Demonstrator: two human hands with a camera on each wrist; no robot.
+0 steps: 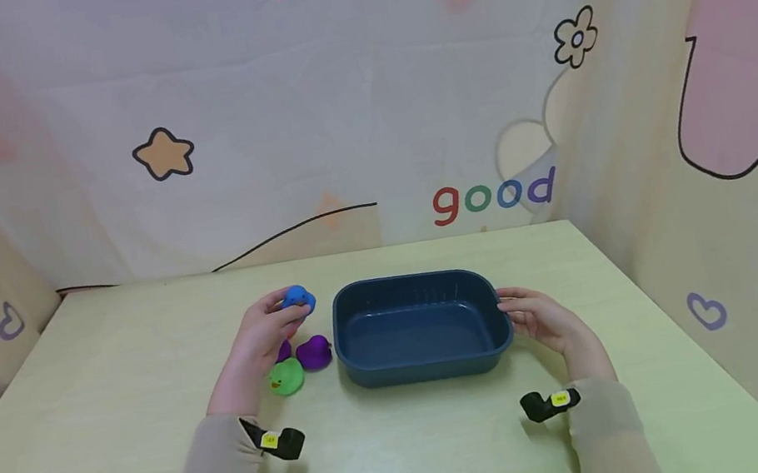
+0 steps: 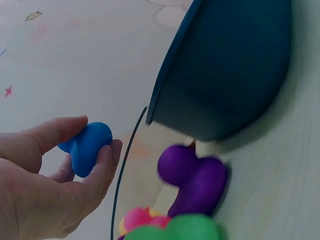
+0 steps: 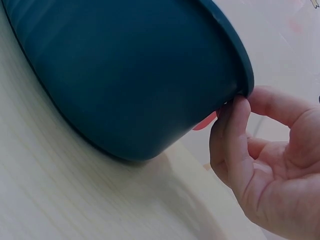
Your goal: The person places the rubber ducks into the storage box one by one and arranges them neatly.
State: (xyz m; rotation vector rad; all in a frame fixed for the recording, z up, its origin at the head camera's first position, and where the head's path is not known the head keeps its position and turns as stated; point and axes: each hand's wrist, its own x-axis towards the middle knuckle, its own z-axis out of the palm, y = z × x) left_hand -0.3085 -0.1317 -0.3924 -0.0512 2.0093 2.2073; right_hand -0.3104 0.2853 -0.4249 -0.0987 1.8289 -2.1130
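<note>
My left hand (image 1: 261, 335) pinches a blue toy duck (image 1: 299, 300) between thumb and fingers, above the table and left of the dark blue basin (image 1: 429, 370). The left wrist view shows the blue toy duck (image 2: 89, 150) held clear of the basin (image 2: 225, 65). Under and beside that hand are a purple toy duck (image 1: 314, 353), a green toy duck (image 1: 286, 378) and a partly hidden second purple one. A pink toy (image 2: 140, 218) shows behind the green one. My right hand (image 1: 542, 319) holds the basin's right rim with its fingertips, seen closely in the right wrist view (image 3: 245, 92).
The basin stands upright on the pale wooden table (image 1: 418, 458), with nothing visible inside. A printed cloth backdrop (image 1: 356, 105) rises behind the table and at both sides. Each wrist wears a black camera mount.
</note>
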